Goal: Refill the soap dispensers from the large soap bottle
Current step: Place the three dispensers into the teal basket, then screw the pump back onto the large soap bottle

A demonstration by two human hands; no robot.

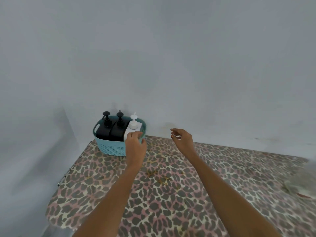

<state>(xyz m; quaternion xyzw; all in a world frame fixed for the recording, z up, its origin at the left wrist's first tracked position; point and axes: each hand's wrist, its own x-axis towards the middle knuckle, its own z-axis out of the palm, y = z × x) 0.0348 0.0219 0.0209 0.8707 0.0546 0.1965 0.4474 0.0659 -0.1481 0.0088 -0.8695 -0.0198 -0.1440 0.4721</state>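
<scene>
Soap dispensers stand packed in a teal basket left of centre frame, near the wall. The left hand grips its right rim; the right hand hovers slack and empty. Better to drag it closer low and slowly, so no pump tips.

left hand grips basket rim | right hand relaxed, midair

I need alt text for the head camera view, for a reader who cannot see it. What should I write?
A person's left hand reaches the near rim of a teal basket holding two black pump dispensers and a white pump dispenser, on a leopard-print table. The right hand hovers open beside the basket.
</scene>
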